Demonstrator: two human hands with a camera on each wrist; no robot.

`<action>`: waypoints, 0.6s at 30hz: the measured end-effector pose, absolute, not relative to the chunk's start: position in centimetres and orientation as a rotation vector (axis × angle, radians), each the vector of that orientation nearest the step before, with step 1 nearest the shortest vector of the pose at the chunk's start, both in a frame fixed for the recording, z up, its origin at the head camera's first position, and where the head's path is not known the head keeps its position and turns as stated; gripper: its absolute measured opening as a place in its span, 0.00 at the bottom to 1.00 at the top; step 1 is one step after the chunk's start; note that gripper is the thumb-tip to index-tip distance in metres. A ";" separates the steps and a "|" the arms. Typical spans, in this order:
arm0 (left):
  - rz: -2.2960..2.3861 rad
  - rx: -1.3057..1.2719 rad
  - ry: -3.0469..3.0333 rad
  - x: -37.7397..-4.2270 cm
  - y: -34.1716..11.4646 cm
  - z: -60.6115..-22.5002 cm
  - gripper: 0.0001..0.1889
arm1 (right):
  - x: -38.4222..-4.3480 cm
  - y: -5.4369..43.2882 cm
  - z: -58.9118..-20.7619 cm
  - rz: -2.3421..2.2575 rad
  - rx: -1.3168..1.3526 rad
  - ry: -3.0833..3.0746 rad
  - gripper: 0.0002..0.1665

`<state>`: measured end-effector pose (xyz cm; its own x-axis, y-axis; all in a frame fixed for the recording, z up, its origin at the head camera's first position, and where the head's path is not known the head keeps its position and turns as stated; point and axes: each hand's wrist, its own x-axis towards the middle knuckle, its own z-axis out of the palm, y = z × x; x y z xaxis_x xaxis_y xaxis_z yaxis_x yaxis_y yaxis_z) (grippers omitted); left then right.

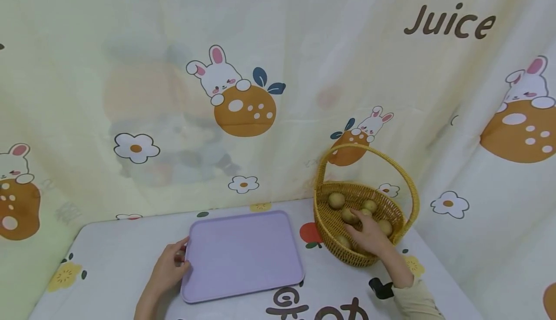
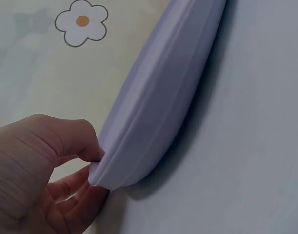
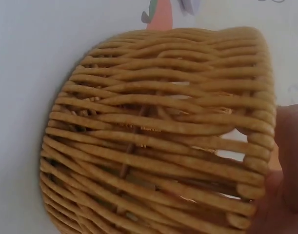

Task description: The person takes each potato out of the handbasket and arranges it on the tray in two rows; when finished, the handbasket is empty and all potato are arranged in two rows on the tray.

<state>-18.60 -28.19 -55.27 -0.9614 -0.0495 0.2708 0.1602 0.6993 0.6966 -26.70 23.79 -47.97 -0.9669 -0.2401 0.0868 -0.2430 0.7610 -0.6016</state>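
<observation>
The tray (image 1: 243,257) looks to me like plastic, smooth-faced and more matt than glossy. Over on the right, the basket (image 1: 326,235) is rough and ridged, woven from wicker-like strands. The round fruits (image 1: 336,201) inside look dull. On the far side hangs a thin, creased cloth curtain (image 1: 321,25); the worktop (image 1: 117,252) has a smooth, matt covering.

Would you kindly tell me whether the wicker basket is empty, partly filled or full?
Partly filled: the head view shows several round brownish items inside the wicker basket, with bare weave between them.
</observation>
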 end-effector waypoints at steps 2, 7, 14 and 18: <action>-1.085 -0.081 -2.662 -18.6 -28.2 -55.4 0.33 | -26.7 23.8 -48.0 1.030 0.408 -2.950 0.36; -1.061 -0.036 -2.703 -18.6 -28.3 -55.5 0.33 | -26.7 23.6 -48.0 1.121 0.460 -2.926 0.33; -1.074 -0.013 -2.717 -18.7 -28.3 -55.6 0.33 | -27.2 23.4 -47.8 1.274 0.546 -2.938 0.30; -1.085 -0.014 -2.718 -18.8 -28.3 -55.6 0.33 | -27.5 23.3 -47.3 1.188 0.628 -3.070 0.29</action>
<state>-18.80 -28.33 -55.61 -0.9769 -0.0703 0.2020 0.0881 0.7281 0.6797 -27.49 23.30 -47.31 -0.9088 -0.4130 -0.0587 -0.2659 0.6820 -0.6813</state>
